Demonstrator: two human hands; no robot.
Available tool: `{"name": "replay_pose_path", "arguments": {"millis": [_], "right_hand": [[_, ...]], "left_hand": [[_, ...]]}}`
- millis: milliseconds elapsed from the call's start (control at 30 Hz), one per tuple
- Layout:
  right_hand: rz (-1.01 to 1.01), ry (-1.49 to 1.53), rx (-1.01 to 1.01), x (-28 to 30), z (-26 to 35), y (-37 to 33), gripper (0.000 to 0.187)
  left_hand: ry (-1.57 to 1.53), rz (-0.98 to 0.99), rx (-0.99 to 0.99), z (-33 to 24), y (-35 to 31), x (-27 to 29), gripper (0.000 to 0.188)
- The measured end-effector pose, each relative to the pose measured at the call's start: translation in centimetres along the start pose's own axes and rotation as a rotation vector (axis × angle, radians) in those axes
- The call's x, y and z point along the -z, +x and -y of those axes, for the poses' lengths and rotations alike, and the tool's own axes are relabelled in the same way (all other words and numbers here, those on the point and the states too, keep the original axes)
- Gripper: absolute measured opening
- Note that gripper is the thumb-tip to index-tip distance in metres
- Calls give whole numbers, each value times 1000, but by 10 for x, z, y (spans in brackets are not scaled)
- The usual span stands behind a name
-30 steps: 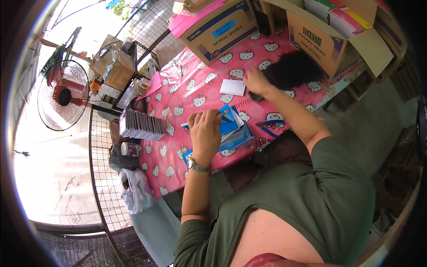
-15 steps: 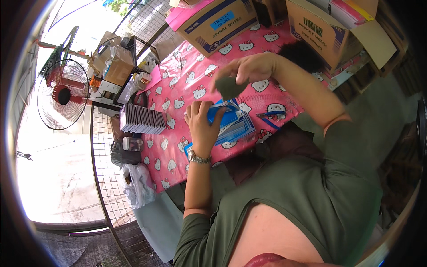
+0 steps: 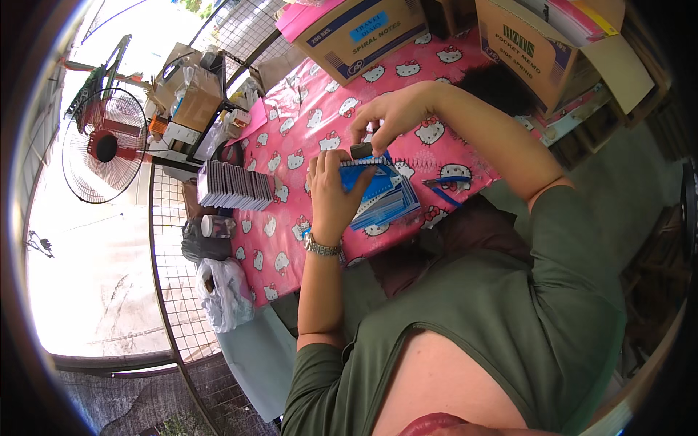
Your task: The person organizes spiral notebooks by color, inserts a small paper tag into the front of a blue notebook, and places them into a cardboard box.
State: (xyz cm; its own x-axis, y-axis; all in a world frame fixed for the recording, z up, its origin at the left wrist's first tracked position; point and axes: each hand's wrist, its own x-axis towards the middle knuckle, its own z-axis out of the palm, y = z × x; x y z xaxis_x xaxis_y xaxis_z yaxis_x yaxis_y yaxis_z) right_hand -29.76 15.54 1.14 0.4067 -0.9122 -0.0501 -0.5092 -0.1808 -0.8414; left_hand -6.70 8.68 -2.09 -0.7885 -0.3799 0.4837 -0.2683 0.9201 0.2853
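My left hand (image 3: 329,195) lies over a blue-covered notepad (image 3: 356,176), its thumb on the near side and its fingers bent over the far edge. A dark wire coil (image 3: 385,160) runs along the pad's edge and sticks out past it to the right. In my right hand (image 3: 396,120) a small dark grey-green block (image 3: 361,150) is pinched between thumb and fingers, right at the coiled edge. Beneath and beside the pad lies a pile of blue printed sheets or covers (image 3: 389,206). Blue-handled pliers (image 3: 445,187) rest to the right of the pile.
A row of small notebooks (image 3: 236,187) stands at the table's left, near a lidded jar (image 3: 217,227) and plastic bag (image 3: 225,294). Two cartons (image 3: 363,40) (image 3: 523,54) stand at the back. A fan (image 3: 105,147) is at far left. Pink patterned cloth (image 3: 309,138) covers the table.
My right hand has lowered and turned the dark block, bringing it to the pad's coiled edge. The left hand has tilted the pad flatter, so its coil now shows.
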Motion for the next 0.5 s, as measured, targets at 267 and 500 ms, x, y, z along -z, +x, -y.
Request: {"name": "replay_pose_path", "arguments": {"millis": [267,500], "right_hand": [[40,690,242,-5,-1,7,37],[105,717,276,12,-12,21,51]], "left_hand": [[-48,-2,56,-3,0,5,42],[-77,3,141,4,3,8,39]]}}
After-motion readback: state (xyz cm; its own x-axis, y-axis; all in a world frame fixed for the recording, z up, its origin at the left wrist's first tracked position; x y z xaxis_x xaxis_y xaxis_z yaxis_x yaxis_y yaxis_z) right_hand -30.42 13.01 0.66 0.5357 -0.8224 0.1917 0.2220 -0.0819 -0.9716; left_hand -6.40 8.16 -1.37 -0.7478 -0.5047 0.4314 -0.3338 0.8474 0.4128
